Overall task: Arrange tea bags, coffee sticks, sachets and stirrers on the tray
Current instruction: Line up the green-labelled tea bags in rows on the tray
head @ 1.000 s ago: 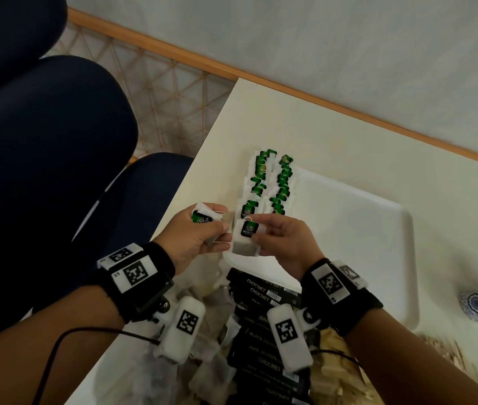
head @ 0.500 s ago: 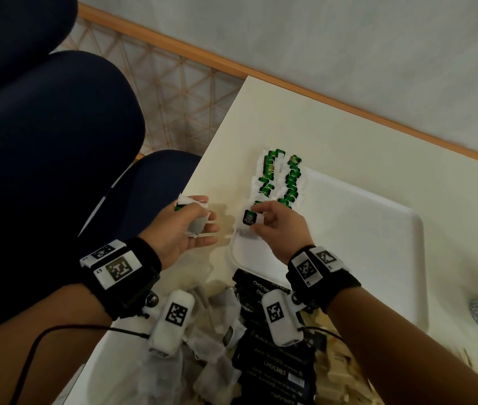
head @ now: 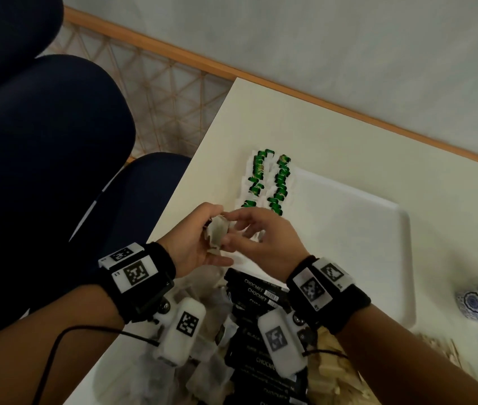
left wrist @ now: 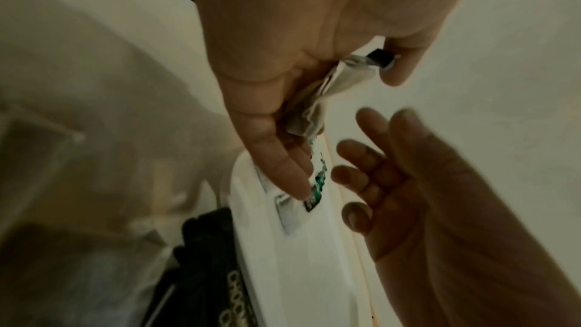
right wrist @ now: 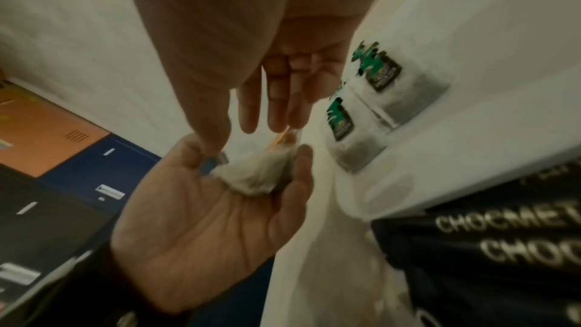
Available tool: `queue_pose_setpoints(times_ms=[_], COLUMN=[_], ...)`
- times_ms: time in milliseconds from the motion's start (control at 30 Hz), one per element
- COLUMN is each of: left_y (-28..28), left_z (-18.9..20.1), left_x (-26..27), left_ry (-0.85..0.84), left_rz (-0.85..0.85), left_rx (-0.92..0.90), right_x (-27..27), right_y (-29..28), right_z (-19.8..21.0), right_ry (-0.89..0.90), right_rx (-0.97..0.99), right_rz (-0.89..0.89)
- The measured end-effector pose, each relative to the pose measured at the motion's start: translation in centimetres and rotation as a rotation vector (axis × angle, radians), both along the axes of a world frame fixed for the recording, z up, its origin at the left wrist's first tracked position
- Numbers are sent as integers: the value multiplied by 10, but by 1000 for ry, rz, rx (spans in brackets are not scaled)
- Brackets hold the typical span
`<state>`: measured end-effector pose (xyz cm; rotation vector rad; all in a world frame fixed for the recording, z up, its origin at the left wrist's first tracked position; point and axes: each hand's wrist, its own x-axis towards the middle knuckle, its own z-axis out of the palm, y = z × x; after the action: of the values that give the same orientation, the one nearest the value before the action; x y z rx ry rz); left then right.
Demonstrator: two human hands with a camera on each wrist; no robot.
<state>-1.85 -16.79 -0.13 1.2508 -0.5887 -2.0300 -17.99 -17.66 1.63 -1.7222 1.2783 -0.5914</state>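
Note:
My left hand (head: 212,228) is palm-up over the table's left edge, with a crumpled tea bag (head: 217,238) held between its curled fingers and thumb. My right hand (head: 237,229) reaches across to it with straight fingers. Its fingertips (right wrist: 273,118) hover at the tea bag (right wrist: 254,178) and grip nothing. The white tray (head: 363,244) lies just right of both hands. Two rows of tea bags with green tags (head: 267,182) run along the tray's left side. In the left wrist view the right hand (left wrist: 367,173) is blurred, fingers spread.
Black CHOCMET sticks (head: 256,290) lie stacked under my right wrist. Loose tea bags (head: 202,372) are heaped to their left and wooden stirrers (head: 334,372) to their right. A blue-patterned cup (head: 477,305) stands at the right. A dark blue chair (head: 41,141) is left of the table.
My right hand has let go of the tea bag it was laying at the near end of the row and has swung left to my left hand.

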Motion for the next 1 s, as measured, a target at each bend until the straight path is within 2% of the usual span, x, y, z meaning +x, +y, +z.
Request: queue_pose_setpoints(times_ms=[100,233,367,500,700,900,1000], left_y=[1,1,1,3,3,1,0], left_z=[5,9,11,5,-1,-2,-2], left_x=[-15,-25,-21,-15,-11,-14,-13], left_ry=[5,-10,-27,-60,-72,-126,-167], left_rz=[-16,-66,-72,9,57,56,41], left_rx=[45,20,-23,-50,-85,-120,-163], right_x=[5,6,-5,-16,-24,-24,-26], right_y=[9,11,4,-5,-8,-2,-1], right_z=[2,-3,-1,5,6,8,9], right_ry=[39,2,-201,-221,-249,-491,-496], right_rx=[-6,-50,155,199,225,387,380], right_rz=[59,-3,-168,-248,-230,-199,-169])
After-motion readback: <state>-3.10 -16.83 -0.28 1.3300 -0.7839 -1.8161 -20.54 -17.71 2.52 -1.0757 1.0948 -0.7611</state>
